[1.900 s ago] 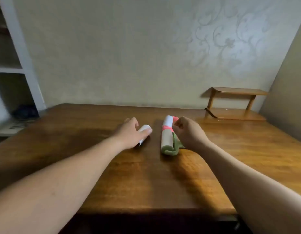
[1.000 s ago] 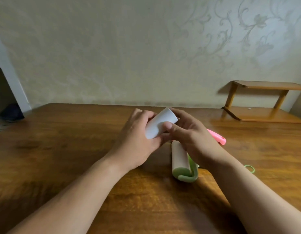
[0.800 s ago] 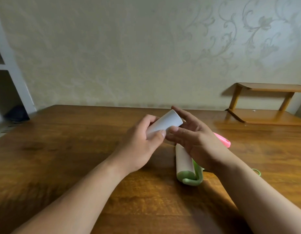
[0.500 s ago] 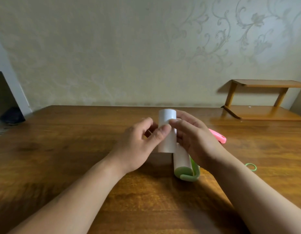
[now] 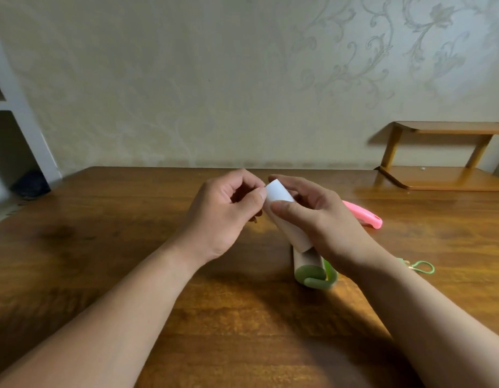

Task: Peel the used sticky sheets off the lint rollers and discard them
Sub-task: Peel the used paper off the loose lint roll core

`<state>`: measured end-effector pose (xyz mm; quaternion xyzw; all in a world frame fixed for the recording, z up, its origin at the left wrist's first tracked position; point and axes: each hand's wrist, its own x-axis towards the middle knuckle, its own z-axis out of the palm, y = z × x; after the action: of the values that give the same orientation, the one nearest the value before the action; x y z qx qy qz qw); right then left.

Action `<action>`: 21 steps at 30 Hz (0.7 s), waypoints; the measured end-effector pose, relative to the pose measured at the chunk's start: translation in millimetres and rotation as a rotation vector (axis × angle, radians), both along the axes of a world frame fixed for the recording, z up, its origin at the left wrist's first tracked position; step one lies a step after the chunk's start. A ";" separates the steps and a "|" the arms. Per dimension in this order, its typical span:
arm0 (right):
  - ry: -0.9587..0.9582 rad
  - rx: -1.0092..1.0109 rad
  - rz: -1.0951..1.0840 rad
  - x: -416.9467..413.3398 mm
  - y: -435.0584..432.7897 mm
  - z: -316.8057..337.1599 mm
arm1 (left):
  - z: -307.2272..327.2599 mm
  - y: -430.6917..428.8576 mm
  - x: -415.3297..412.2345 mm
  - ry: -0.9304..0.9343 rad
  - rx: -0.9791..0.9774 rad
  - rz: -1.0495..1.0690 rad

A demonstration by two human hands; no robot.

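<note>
Progress nil: I see right hand gripping white roll, left hand pinching its edge; green roller untouched, nothing discarded

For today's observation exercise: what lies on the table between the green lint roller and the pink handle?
In the head view, the right hand gripping the white roll fills the stretch between the green lint roller and pink handle.
</note>
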<state>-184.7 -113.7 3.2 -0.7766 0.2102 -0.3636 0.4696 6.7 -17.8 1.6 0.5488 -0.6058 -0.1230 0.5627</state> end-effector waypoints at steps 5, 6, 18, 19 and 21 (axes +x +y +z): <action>0.020 -0.028 0.020 -1.7 1.9 0.7 | 5.4 1.3 3.9 0.104 0.032 -0.072; 0.033 -0.033 0.027 -2.2 2.3 1.0 | 6.8 1.3 5.3 0.124 0.048 -0.092; 0.076 -0.052 0.054 -4.9 1.9 2.9 | 6.0 3.0 9.6 0.109 0.081 -0.140; 0.076 -0.051 0.062 -4.4 2.4 2.6 | 5.7 3.5 9.3 0.105 0.076 -0.118; 0.072 -0.050 0.074 -3.8 3.2 1.8 | 5.3 4.4 9.4 0.112 0.066 -0.096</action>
<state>-188.5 -110.5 5.0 -0.8080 0.1888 -0.3228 0.4553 16.0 -13.5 6.9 0.5296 -0.5947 -0.2003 0.5707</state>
